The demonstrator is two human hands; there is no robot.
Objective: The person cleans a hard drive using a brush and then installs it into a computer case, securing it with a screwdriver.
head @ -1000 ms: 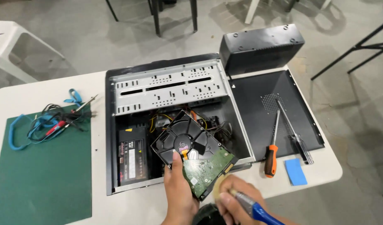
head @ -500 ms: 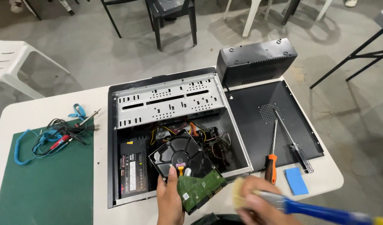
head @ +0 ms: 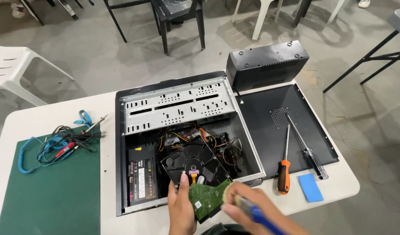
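Two hands working at the tabletop's near edge: left hand (head: 181, 208) gripping a hard drive (head: 199, 176) above the open computer case (head: 121, 143), green circuit board tilted rightward; right hand (head: 247, 208) closed around a blue-handled brush (head: 257, 216), bristles touching the board's right edge, handle pointing toward the near-right.

Rectangular black-white label (head: 142, 177) on power supply (head: 141, 182), case bottom-left.

A single head-worn camera looks steeply down from the near edge of the white table (head: 43, 115), close above the open black computer case (head: 182, 143), with grey floor beyond.
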